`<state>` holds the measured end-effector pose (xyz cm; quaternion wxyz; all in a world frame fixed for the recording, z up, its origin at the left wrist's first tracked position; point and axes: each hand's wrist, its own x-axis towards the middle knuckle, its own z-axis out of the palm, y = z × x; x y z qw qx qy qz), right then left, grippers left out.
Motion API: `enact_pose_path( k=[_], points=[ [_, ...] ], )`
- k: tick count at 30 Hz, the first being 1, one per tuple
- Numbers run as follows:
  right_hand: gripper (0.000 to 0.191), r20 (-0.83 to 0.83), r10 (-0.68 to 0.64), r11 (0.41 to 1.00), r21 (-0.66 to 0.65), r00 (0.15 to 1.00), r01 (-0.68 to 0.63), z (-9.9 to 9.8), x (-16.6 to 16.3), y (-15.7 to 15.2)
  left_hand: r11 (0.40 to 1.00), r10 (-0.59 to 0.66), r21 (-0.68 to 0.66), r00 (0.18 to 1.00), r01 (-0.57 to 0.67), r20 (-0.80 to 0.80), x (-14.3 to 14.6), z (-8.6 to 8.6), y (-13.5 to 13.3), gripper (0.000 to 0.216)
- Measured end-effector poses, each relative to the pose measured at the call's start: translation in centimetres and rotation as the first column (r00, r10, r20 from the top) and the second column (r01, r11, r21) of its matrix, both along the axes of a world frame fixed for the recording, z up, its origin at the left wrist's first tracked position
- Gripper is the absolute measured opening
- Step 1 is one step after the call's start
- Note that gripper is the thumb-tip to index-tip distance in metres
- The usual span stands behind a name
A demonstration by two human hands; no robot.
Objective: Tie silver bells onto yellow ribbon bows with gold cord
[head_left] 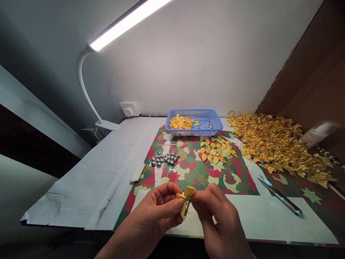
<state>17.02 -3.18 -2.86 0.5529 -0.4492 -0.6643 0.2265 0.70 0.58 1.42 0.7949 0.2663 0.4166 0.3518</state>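
A small yellow ribbon bow [185, 197] is held up between my two hands, above the front edge of the table. My left hand [159, 208] pinches its left loop and tail with thumb and fingers. On the other side, my right hand [218, 212] has its fingers closed at the bow's right side, where a thin strand shows near the knot. Whether the right fingers hold the ribbon or the strand is partly hidden. Beyond them lie a cluster of silver bells [165, 159] and several yellow bows [216, 149] set out in rows.
A blue basket [212, 132] at the back holds yellow bows and some silver bells. On the right lies a large heap of yellow bows [277, 140], with tweezers [283, 198] before it. A thin yellow strand [174, 144] and a lamp [84, 82] are further left.
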Motion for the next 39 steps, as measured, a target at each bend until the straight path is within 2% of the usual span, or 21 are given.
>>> enact_pose_path(
  k=[8, 26, 39],
  points=[
    [0.029, -0.016, 0.02, 1.0, 0.014, 1.0, -0.02, -0.03, 0.17, 0.03, 1.0, 0.014, -0.009, 1.0, -0.015, -0.022, 0.05, 0.02, -0.03, 0.017],
    [0.02, -0.113, -0.01, 0.999, 0.048, 0.994, 0.016, -0.51, -0.23, 0.34, 0.998, -0.025, -0.059, 0.998, 0.028, 0.054, -0.12, -0.11, -0.11, 0.015],
    [0.022, -0.07, 0.026, 0.998, 0.065, 0.997, -0.021, -0.44, -0.06, 0.2, 0.998, -0.029, -0.053, 0.997, 0.032, 0.069, -0.15, -0.01, -0.27, 0.014]
  ],
)
